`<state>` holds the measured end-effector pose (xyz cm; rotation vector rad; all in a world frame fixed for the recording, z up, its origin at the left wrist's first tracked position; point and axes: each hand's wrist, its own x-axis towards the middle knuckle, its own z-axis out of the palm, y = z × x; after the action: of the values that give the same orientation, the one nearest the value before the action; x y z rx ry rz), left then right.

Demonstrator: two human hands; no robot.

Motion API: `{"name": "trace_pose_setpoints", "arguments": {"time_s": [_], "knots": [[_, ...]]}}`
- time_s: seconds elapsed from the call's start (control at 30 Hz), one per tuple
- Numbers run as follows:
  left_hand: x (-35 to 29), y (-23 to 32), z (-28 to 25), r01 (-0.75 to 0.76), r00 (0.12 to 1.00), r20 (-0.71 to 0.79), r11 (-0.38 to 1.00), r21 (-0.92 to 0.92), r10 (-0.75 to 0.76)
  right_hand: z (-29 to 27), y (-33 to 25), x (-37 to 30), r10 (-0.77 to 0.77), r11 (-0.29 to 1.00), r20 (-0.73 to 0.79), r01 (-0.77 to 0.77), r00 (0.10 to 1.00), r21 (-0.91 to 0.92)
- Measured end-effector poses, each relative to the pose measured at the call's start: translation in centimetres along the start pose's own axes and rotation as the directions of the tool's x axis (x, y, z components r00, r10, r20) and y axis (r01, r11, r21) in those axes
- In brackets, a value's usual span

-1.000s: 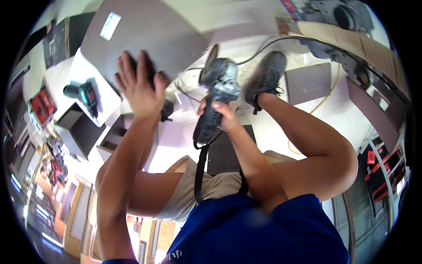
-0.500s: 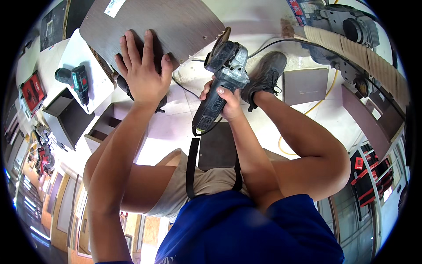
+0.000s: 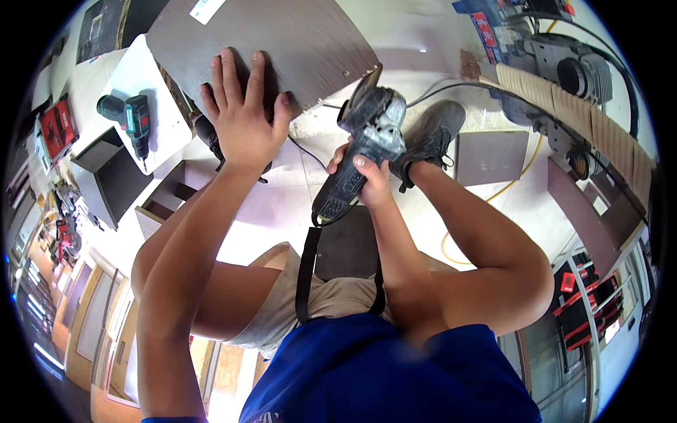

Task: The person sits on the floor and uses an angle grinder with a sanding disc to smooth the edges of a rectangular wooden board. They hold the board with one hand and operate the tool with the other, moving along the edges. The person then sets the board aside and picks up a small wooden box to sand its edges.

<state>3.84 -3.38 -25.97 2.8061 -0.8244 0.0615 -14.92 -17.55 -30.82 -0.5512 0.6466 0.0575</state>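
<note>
A dark brown wooden panel (image 3: 303,42) with a white label fills the upper middle. My left hand (image 3: 245,116) lies flat on it with the fingers spread. In my right hand (image 3: 367,176) is a black and grey angle grinder (image 3: 352,166), gripped around its body. Its disc (image 3: 363,88) stands edge-on beside the panel's right corner; I cannot tell whether they touch. The grinder's cord leaves the rear of its handle. Small screw heads show near the panel's edge.
A green and black cordless drill (image 3: 130,123) lies on a white board (image 3: 166,130) at left, by an open dark box (image 3: 109,173). Far right stand an air compressor (image 3: 564,67) and a beige wrapped hose (image 3: 571,95). A yellow hose (image 3: 511,187) and a flat brown board (image 3: 491,156) lie on the floor.
The view has shifted slightly, so most things sit a little lower or to the right. The grinder's disc has tilted a bit, still beside the panel's corner. Both hands keep their hold.
</note>
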Motion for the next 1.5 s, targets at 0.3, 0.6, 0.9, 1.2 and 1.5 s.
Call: {"name": "trace_pose_setpoints", "arguments": {"time_s": [0.3,0.6,0.9,1.2,1.5], "knots": [[0.3,0.1,-0.6,-0.001,1.000,-0.003,1.000,-0.003,0.001,-0.6,-1.3,1.1,0.003,1.000,-0.001,-0.003,1.000,-0.019],[0.2,0.3,-0.6,0.001,1.000,-0.023,1.000,-0.017,-0.002,-0.2,-1.3,1.5,-0.038,0.998,0.053,0.035,0.998,0.049],[0.1,0.2,-0.6,0.013,1.000,0.004,1.000,-0.001,-0.013,-0.2,-0.1,-0.6,-0.016,0.998,0.008,0.016,1.000,-0.067],[0.2,0.1,-0.5,0.003,1.000,-0.007,1.000,-0.005,-0.003,-0.4,-2.0,1.1,-0.012,0.998,0.007,0.013,1.000,-0.058],[0.2,0.1,-0.5,-0.001,1.000,-0.015,1.000,-0.009,0.001,-0.1,-0.9,0.9,-0.044,0.998,0.018,0.045,0.999,-0.032]]}}
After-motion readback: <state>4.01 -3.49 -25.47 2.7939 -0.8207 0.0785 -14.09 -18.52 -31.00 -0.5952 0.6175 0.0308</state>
